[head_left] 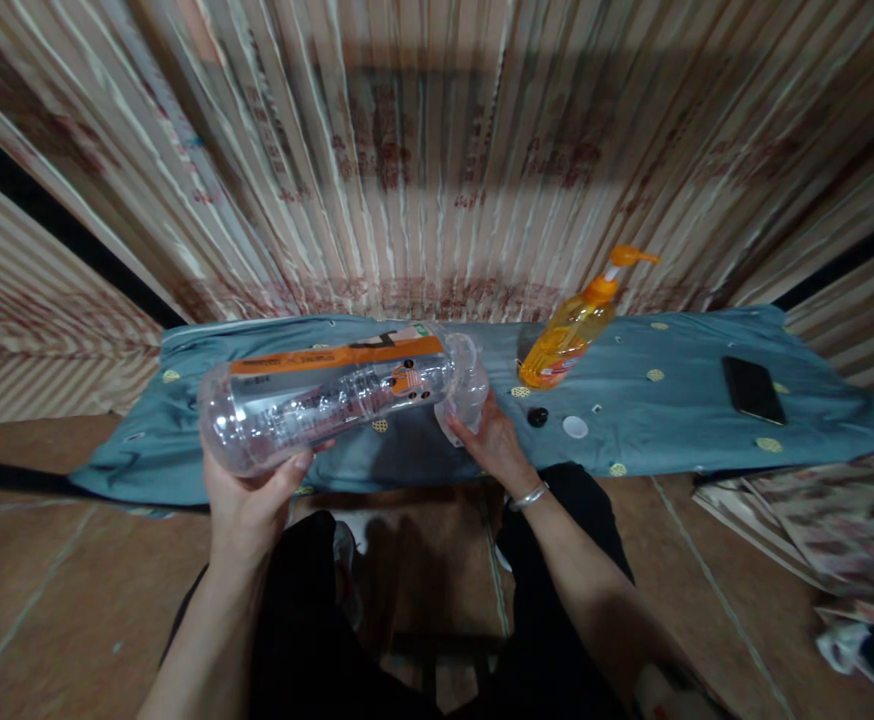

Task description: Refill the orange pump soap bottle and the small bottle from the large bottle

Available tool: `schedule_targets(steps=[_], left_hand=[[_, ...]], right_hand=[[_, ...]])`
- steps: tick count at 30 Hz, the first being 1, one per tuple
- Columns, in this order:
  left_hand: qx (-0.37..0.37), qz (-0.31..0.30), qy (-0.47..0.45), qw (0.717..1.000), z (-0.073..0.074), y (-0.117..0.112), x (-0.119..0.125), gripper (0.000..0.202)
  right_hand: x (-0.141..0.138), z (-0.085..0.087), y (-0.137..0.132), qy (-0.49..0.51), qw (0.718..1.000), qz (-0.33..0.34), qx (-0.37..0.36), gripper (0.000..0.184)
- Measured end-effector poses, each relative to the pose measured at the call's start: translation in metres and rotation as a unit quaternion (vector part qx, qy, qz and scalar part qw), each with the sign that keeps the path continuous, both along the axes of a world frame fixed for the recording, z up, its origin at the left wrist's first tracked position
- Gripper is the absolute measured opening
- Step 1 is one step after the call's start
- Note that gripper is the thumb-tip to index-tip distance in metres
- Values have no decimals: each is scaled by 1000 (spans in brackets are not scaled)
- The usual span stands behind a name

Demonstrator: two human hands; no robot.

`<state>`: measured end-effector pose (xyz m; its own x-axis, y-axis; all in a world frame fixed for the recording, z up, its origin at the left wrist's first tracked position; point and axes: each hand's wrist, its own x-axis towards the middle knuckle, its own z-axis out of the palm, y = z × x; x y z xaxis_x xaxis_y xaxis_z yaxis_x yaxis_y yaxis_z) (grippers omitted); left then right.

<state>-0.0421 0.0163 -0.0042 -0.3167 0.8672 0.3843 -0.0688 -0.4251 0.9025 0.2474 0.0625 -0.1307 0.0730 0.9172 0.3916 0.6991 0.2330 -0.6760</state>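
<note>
I hold a large clear plastic bottle (332, 400) with an orange label on its side, lying horizontally above my knees. My left hand (253, 495) grips its base end from below, fingers wrapped round it. My right hand (493, 440), with a silver bracelet on the wrist, is closed around the neck end of the bottle. On the blue cloth (677, 410) behind it stands an orange pump bottle (576, 330). A small black cap (537, 416) and a white cap (575, 427) lie just right of my right hand.
A black phone (753, 389) lies on the cloth at the right. Striped patterned fabric (437, 160) hangs behind the cloth. The floor is brown tile, and more patterned fabric (812, 520) is piled at the lower right.
</note>
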Motion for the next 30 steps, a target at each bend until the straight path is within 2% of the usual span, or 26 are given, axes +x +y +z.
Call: schedule_targets(steps=[10,18,30], left_hand=[[3,0,1,1000,-3,1,-2,86],[10,-17,10,1000,1,-1,1,91],[-13,2,17,1000,-2,0,0,99]], right_hand=[[1,3,0,1,1000,3,-9,73],[-2,4,-1,25,1000,2,-13,68],[-1,9,-3,29,999,7,-30,72]])
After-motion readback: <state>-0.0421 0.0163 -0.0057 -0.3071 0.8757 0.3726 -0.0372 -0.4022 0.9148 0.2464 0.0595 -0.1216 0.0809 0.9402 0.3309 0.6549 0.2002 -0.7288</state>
